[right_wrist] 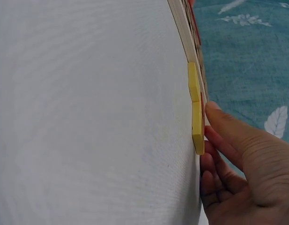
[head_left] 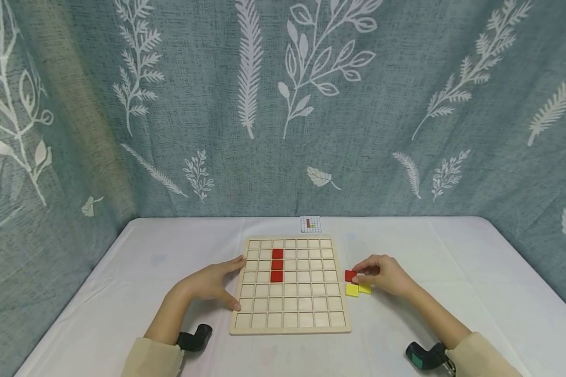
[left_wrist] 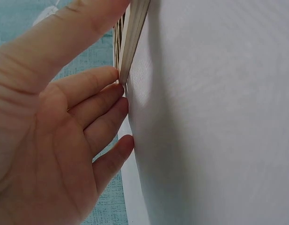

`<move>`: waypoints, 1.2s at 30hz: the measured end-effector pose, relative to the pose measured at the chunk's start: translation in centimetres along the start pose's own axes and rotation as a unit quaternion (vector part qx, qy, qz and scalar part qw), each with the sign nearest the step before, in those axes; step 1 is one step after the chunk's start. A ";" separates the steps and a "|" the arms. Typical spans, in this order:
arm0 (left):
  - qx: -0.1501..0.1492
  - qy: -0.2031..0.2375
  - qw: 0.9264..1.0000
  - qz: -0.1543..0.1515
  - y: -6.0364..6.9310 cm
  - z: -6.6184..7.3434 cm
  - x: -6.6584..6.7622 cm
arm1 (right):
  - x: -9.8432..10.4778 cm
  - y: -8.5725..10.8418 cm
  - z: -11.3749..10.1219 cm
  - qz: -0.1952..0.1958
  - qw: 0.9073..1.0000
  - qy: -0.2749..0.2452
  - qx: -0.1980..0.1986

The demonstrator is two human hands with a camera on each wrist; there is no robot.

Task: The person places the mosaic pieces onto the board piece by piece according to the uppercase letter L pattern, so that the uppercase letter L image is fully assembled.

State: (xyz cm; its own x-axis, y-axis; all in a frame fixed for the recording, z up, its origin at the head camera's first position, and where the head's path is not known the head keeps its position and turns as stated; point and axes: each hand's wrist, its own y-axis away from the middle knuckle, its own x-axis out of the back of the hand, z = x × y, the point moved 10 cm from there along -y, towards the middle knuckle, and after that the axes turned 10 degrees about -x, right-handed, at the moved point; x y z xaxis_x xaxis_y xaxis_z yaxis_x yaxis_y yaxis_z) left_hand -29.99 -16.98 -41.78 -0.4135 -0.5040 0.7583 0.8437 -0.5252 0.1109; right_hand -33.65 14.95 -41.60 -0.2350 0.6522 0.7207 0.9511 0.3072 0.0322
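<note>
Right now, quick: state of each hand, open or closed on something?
Left hand: open, touching the left edge of the board.
Right hand: closed, pinching a red tile.

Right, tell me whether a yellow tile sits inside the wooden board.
No, both yellow tiles lie on the white cloth beside the wooden board.

One wooden board (head_left: 290, 331) with three red tiles (head_left: 276, 265) on it; to its right, one red tile (head_left: 349, 276), two yellow tiles (head_left: 352, 290) and one right hand (head_left: 384, 273); at its left edge, one left hand (head_left: 211, 283); beyond it, one card (head_left: 311, 230); off its near corners, two black devices (head_left: 195, 338)
</note>
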 end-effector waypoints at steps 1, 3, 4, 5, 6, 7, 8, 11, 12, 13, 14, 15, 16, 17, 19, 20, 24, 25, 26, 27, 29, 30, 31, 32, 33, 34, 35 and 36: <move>0.001 0.000 1.000 0.000 0.0 0.0 0.0 | 0.0 0.0 0.0 0.002 1.000 0.002 0.000; 0.001 0.000 1.000 -0.001 0.0 0.0 0.0 | 0.0 0.0 -0.1 0.008 1.000 0.005 0.002; 0.002 0.000 1.000 -0.001 0.0 0.0 0.0 | 0.0 0.0 -0.2 0.012 1.000 0.008 0.004; 0.001 0.001 1.000 -0.001 0.0 0.0 0.0 | 0.0 0.0 -0.3 0.015 1.000 0.010 0.006; 0.001 0.000 1.000 -0.001 0.0 0.0 0.0 | 0.0 0.0 -0.4 0.018 1.000 0.013 0.009; 0.000 -0.001 1.000 -0.001 0.0 0.0 0.1 | 0.1 0.0 -0.4 0.022 1.000 0.015 0.012; 0.000 -0.001 1.000 -0.001 0.0 0.0 0.1 | 0.1 0.0 -0.5 0.025 0.999 0.018 0.015; -0.002 -0.004 1.000 0.000 0.0 0.1 0.1 | 0.1 0.1 -0.8 0.028 0.999 0.024 0.031; -0.002 -0.004 1.000 0.000 0.0 0.1 0.1 | 0.1 0.1 -0.9 0.029 0.999 0.025 0.036; -0.002 -0.004 1.000 0.000 0.0 0.1 0.1 | 0.1 0.1 -0.9 0.030 0.998 0.028 0.038; -0.002 -0.002 1.000 0.000 0.1 0.1 0.1 | 0.1 0.1 -0.9 0.031 0.998 0.030 0.040; -0.002 -0.001 1.000 0.000 0.1 0.1 0.1 | 0.1 0.1 -0.9 0.033 0.998 0.032 0.041; -0.002 0.000 1.000 0.000 0.1 0.2 0.1 | 0.1 0.1 -0.9 0.033 0.998 0.031 0.040; -0.002 0.001 1.000 0.000 0.1 0.2 0.1 | 0.1 0.1 -0.8 0.034 0.998 0.030 0.038; -0.002 0.002 1.000 0.000 0.1 0.2 0.1 | 0.1 0.1 -0.7 0.036 0.998 0.028 0.031; -0.003 0.001 1.000 0.000 0.1 0.2 0.1 | 0.1 0.1 -0.6 0.036 0.999 0.025 0.027; -0.003 -0.002 1.000 0.000 0.0 0.1 0.1 | 0.2 0.0 -0.3 0.044 0.999 0.029 0.013; -0.003 -0.003 1.000 0.000 0.0 0.1 0.1 | 0.2 -0.1 -0.3 0.046 0.998 0.029 0.008; -0.003 -0.003 1.000 0.000 0.0 0.1 0.1 | 0.3 -0.1 -0.2 0.049 0.998 0.028 0.003; -0.002 -0.004 1.000 0.000 0.0 0.1 0.1 | 0.4 -0.1 -0.1 0.051 0.998 0.026 -0.003; -0.001 -0.004 1.000 0.001 0.0 0.1 0.0 | 0.6 -0.1 0.2 0.055 0.998 0.007 -0.018; 0.000 -0.004 1.000 0.001 0.0 0.0 0.0 | 0.7 -0.1 0.3 0.054 0.998 -0.003 -0.025; 0.000 -0.004 1.000 0.000 0.0 0.0 0.0 | 0.8 -0.1 0.4 0.054 0.998 -0.014 -0.030; 0.001 -0.004 1.000 0.000 0.0 0.0 0.0 | 0.9 -0.1 0.4 0.052 0.998 -0.023 -0.033; 0.001 -0.003 1.000 0.001 0.0 0.0 0.0 | 0.9 -0.1 0.4 0.051 0.998 -0.032 -0.035; 0.002 -0.003 1.000 0.001 0.0 0.0 0.0 | 1.0 0.0 0.4 0.050 0.997 -0.039 -0.036; 0.002 -0.002 1.000 0.000 0.0 0.0 -0.1 | 1.0 0.0 0.3 0.049 0.997 -0.042 -0.035; 0.002 -0.002 1.000 0.000 0.0 0.0 -0.1 | 1.1 0.1 0.2 0.048 0.997 -0.042 -0.032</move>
State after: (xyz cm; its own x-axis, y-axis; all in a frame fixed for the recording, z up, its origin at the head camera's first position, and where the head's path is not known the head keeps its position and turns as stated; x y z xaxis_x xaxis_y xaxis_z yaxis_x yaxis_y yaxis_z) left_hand -29.97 -16.96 -41.85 -0.4126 -0.5018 0.7603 0.8450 -0.5224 0.1138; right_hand -33.87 15.78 -40.95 -0.1552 0.7326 0.6627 0.9804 0.1967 0.0122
